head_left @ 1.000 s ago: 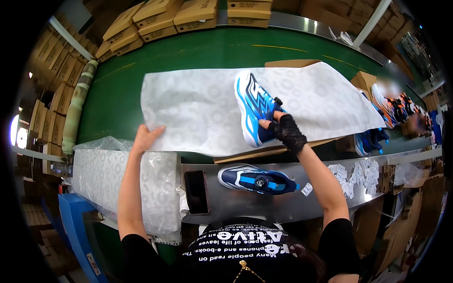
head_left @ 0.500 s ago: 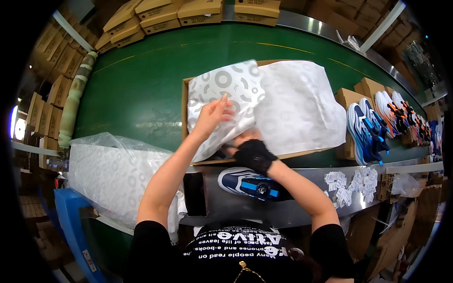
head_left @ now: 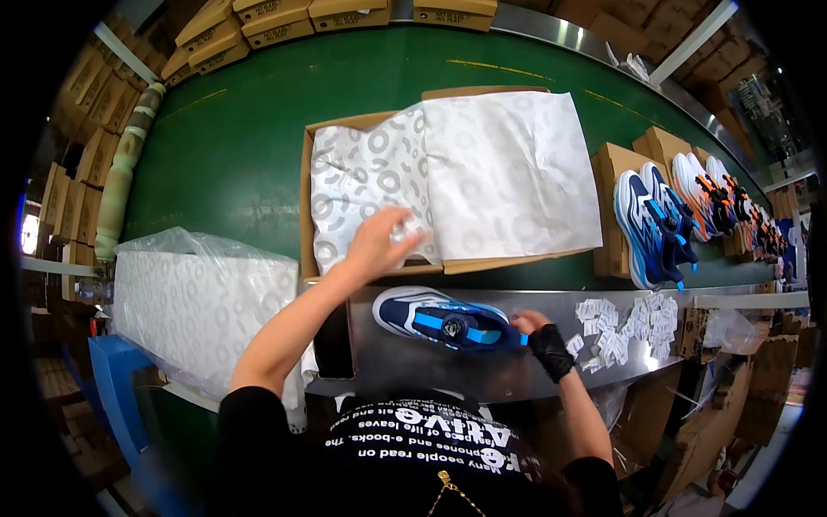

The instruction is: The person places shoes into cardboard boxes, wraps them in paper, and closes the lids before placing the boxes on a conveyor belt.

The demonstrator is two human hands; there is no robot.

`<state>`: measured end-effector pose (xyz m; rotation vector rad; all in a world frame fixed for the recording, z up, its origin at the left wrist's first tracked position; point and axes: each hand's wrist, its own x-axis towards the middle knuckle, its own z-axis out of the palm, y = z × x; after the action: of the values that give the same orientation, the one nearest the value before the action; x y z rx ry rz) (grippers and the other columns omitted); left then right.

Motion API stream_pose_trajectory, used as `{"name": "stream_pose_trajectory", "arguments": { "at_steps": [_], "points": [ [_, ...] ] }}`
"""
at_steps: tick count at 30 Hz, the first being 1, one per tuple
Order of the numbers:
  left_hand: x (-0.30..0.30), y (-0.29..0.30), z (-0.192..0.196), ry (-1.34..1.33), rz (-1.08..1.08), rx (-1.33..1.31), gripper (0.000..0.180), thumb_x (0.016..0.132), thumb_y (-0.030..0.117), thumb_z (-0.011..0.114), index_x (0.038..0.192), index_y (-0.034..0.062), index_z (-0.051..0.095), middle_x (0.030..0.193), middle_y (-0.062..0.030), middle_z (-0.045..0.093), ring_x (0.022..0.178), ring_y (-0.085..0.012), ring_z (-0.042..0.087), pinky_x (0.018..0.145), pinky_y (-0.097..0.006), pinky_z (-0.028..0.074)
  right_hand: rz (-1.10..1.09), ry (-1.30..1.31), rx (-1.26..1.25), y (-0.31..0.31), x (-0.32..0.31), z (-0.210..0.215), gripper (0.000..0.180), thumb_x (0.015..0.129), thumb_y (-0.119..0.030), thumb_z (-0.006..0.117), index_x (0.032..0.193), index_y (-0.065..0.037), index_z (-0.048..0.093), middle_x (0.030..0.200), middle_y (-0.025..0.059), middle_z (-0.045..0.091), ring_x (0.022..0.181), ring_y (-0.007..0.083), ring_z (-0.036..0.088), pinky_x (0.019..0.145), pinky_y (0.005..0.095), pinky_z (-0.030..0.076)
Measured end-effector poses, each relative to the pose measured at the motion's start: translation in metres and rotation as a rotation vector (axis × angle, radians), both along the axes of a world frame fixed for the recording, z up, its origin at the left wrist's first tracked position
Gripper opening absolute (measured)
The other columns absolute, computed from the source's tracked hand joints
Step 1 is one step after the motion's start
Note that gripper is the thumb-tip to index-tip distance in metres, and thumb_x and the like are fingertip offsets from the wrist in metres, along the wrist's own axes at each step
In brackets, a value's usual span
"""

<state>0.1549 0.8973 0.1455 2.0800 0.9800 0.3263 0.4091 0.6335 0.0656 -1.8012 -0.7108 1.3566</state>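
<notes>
My left hand (head_left: 384, 245) hovers over the near edge of an open cardboard shoebox (head_left: 307, 202), fingers apart and holding nothing. Patterned white tissue paper (head_left: 366, 172) lines the box, and its right half (head_left: 517, 177) spreads flat over the box's right side. On the metal ledge in front lies a navy, white and blue sneaker (head_left: 422, 319) on its side, toe to the left. At its heel, my right hand (head_left: 544, 338), in a black fingerless glove, pinches the heel end. Its fingertips are partly hidden.
A plastic-wrapped stack of tissue paper (head_left: 207, 284) stands at the left, with a phone (head_left: 335, 345) beside it. Small white paper slips (head_left: 620, 327) lie right on the metal ledge (head_left: 465, 379). Sneakers (head_left: 648, 228) line the green belt (head_left: 233, 164); closed shoeboxes (head_left: 276, 21) sit at the back.
My right hand has left the box and moved right and nearer, to the sneaker's heel. The lifted left tissue flap now lies down in the box. My left hand has come lower.
</notes>
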Motion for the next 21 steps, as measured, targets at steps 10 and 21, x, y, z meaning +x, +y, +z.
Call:
{"name": "stream_pose_trajectory", "arguments": {
  "at_steps": [10,21],
  "points": [
    [-0.046,-0.07,0.025,-0.416,0.142,-0.552,0.06,0.056,0.009,0.078,0.108,-0.001,0.049,0.098,-0.006,0.058,0.09,-0.0137,0.053,0.082,-0.027,0.042,0.277,0.517,0.208,0.093,-0.055,0.11,0.047,0.08,-0.022,0.052,0.119,0.0,0.039,0.078,0.0061,0.054,0.057,0.013,0.052,0.057,0.024,0.044],
    [-0.016,0.019,0.016,-0.945,0.649,-0.508,0.05,0.074,0.025,0.067,0.108,-0.0031,0.044,0.097,-0.0083,0.056,0.085,-0.0138,0.055,0.074,-0.027,0.045,0.496,0.295,0.126,0.101,-0.034,0.082,0.042,0.079,-0.014,0.06,0.115,0.0,0.046,0.082,0.0029,0.055,0.076,0.0111,0.055,0.07,0.0231,0.044]
  ]
}}
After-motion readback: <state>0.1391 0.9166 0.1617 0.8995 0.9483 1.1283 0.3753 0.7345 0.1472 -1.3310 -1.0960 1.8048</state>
